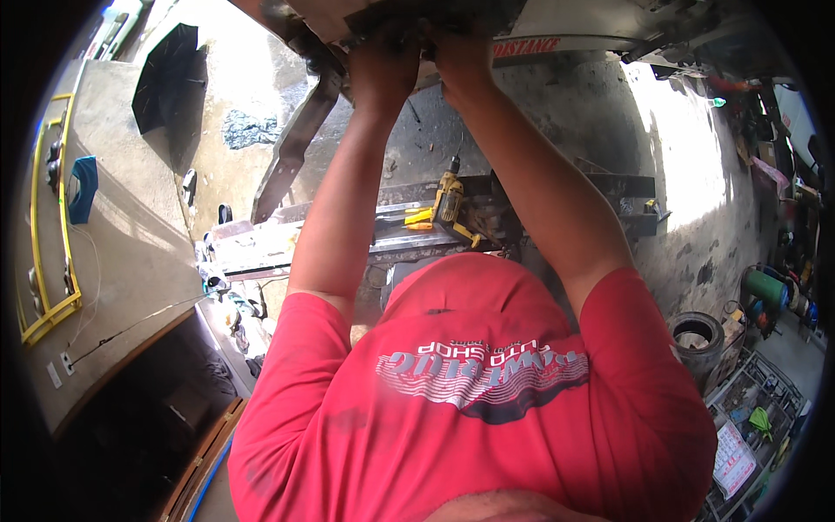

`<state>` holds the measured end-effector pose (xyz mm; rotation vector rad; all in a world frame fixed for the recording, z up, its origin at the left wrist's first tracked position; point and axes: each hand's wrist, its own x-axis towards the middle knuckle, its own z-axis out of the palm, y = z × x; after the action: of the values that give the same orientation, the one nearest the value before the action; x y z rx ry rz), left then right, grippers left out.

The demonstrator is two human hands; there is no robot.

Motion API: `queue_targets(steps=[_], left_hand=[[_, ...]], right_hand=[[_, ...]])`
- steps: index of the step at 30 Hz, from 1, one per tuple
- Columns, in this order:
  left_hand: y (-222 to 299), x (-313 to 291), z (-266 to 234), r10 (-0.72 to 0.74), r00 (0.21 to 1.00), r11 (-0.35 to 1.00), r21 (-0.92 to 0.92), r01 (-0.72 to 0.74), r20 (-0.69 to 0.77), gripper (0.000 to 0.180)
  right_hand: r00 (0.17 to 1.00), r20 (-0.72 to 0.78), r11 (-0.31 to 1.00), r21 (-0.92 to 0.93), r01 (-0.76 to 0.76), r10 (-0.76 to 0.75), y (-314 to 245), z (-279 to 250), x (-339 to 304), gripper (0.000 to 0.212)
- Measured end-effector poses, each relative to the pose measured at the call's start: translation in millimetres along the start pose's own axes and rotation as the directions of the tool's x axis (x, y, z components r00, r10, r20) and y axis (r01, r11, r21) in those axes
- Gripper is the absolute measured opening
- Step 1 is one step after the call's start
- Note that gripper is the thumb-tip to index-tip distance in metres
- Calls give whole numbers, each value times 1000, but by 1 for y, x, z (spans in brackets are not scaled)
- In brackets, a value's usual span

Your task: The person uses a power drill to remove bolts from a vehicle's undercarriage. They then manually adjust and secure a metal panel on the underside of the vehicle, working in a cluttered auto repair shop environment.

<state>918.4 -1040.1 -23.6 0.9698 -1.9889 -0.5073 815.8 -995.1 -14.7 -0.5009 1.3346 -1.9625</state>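
Both my arms stretch forward to the shadowed edge of a vehicle's body, at the top of the view. My left hand and my right hand are close together there, against a dark part of it. Shadow and the hands themselves hide the fingers, so I cannot make out what they grip. Left of my left forearm hangs a long, bent dark metal piece. Below, between my arms, a yellow and black cordless drill lies beside yellow-handled tools on a low bench.
A black umbrella, a yellow metal frame and a blue object are at the left. On the right stand a tire, a green cylinder and a wire rack. A crumpled plastic sheet lies on the floor.
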Motion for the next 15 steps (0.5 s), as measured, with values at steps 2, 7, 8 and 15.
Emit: queue_targets(steps=[2,7,8,15], left_hand=[[0,0,0,14,1000,1000,27,-13,-27,32],[10,2,-6,64,998,995,77,-65,21,29],[11,4,-8,66,998,994,90,-67,21,32],[25,9,-15,34,999,998,56,-36,34,19]], right_hand=[[1000,-11,1000,-13,-3,3,-3,4,-3,13],[997,-44,979,-198,48,-58,0,3,0,7],[997,-53,970,-238,45,-59,2,3,2,6],[983,-98,964,-230,130,-155,11,4,8,12]])
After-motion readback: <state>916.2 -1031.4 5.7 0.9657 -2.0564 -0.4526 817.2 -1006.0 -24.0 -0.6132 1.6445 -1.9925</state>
